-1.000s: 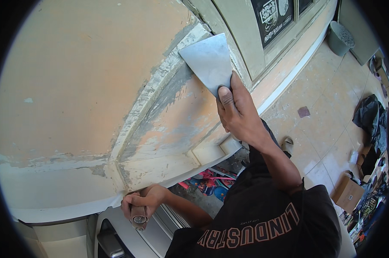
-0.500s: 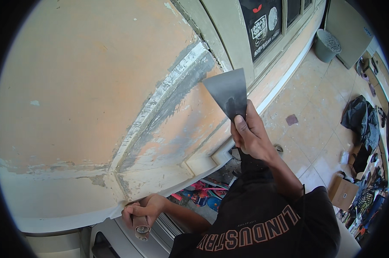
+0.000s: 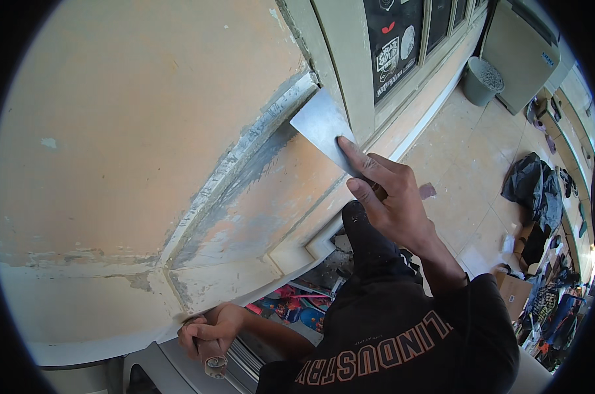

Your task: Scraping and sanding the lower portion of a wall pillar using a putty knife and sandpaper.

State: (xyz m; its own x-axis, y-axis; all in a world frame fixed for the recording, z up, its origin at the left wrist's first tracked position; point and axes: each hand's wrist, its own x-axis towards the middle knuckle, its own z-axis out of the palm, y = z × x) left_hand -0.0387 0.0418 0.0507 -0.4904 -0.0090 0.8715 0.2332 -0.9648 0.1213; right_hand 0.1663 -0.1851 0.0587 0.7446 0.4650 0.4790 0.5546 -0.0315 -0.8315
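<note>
My right hand grips a putty knife with a wide metal blade, its forefinger stretched along the blade. The blade's edge lies at the upper end of a raised moulding, rough and white-grey, that runs diagonally over the peach wall. Whether it presses on the surface I cannot tell. Grey filler patches border the moulding. Low on the left, my left hand is closed around a brown cylinder with a round, hollow-looking end, beside the wall's lower ledge. The knife's handle is hidden in my palm.
A door frame with dark, stickered panes adjoins the wall. On the tiled floor stand a grey bucket, a black plastic bag and a cardboard box. Colourful items lie below the ledge; clutter lines the right side.
The putty knife has turned its blade toward the wall and moved up-left to the moulding's upper end. My right forefinger now stretches along the blade. My left hand still holds the cylinder.
</note>
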